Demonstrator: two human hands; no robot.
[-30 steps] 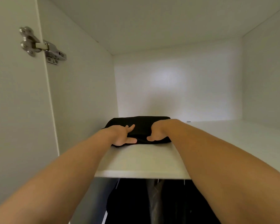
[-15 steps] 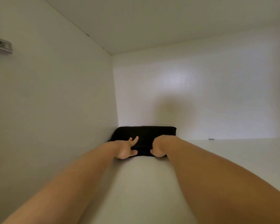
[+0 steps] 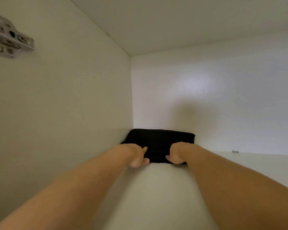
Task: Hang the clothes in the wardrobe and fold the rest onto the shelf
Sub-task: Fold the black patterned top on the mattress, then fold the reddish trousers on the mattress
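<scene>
A folded black garment (image 3: 160, 141) lies on the white wardrobe shelf (image 3: 165, 196), deep in the back left corner against the side wall. My left hand (image 3: 137, 156) grips its near left edge, thumb on top and fingers curled under. My right hand (image 3: 176, 154) grips the near right edge the same way, knuckles bent over the cloth. Both forearms reach straight in across the shelf. The garment's underside and my fingertips are hidden.
The wardrobe's left side wall (image 3: 65, 113) runs close beside my left arm, with a metal door hinge (image 3: 8, 39) at the upper left. The back panel (image 3: 223, 105) stands right behind the garment. A small metal shelf pin (image 3: 235, 151) sits at the back right.
The garment has slid deeper into the shelf toward the back left corner with both hands on it. My head has moved in, so the shelf's front edge and hanging clothes below dropped out of view.
</scene>
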